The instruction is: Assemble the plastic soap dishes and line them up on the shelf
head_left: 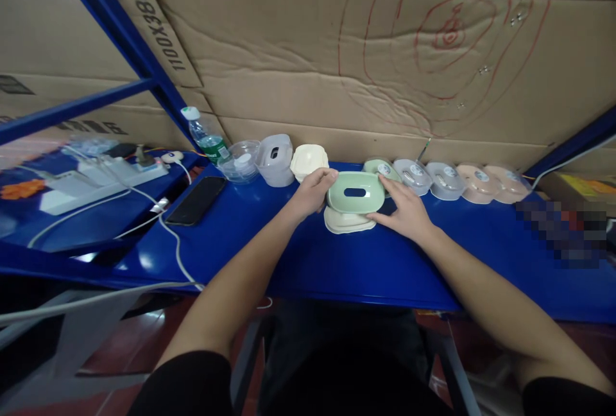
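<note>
A light green oval dish [366, 207] with a dark slot in its middle is held up over the blue table, tilted to face me. My left hand [314, 194] grips its left end, thumb at the upper rim and the other fingers hidden behind. My right hand [407, 212] is around its right end, with fingertips at the upper right rim and the thumb at the lower right. Just under the dish lies a cream-coloured moulded piece [350, 223], partly covered by it.
Behind stand grey-white slotted dishes [276, 169], a cream stack [309, 160], clear round tubs [243, 162] and a water bottle [206, 137]. Several lidded oval boxes [446, 182] line the back right. A phone [196, 201], white cable [178, 246] and power strip [106, 182] are left.
</note>
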A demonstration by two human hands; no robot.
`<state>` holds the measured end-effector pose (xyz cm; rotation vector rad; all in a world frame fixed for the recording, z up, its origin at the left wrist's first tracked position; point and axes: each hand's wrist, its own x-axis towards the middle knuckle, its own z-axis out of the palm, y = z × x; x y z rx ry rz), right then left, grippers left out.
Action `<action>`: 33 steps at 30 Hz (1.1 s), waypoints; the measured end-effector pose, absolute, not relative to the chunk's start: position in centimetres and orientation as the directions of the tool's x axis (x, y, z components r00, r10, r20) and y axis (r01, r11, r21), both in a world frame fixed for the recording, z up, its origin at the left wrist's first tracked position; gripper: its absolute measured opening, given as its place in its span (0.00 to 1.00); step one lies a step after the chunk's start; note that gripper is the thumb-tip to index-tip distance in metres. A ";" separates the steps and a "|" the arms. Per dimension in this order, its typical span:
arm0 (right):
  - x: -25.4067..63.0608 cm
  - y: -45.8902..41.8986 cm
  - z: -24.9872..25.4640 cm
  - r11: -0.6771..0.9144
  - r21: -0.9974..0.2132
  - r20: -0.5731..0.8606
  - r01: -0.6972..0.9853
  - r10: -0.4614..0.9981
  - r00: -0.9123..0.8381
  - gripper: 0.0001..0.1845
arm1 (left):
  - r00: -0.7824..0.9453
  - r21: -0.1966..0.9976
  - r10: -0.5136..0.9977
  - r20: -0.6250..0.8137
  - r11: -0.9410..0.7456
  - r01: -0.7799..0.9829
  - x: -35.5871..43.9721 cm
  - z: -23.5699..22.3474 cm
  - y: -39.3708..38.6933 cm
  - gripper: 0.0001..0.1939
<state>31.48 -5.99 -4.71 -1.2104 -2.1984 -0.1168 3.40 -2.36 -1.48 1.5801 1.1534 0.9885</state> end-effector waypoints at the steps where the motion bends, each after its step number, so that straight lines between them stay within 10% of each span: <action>1: 31.5 -5.9 -4.9 0.574 -0.233 0.528 0.785 0.752 -0.393 0.56 | 0.250 0.926 0.962 0.109 -0.190 0.327 3.1 -1.4 -2.3 0.19; 12: 31.6 -5.3 -5.3 0.556 -0.283 0.287 0.782 0.827 -0.484 0.49 | 0.432 0.336 0.899 -0.073 -0.386 0.859 2.3 -0.8 -2.8 0.23; 33: 31.2 -5.5 -4.9 0.507 -0.247 0.044 0.826 0.857 -0.513 0.64 | 0.408 0.282 0.913 0.006 -0.393 0.875 3.2 -1.2 -3.0 0.22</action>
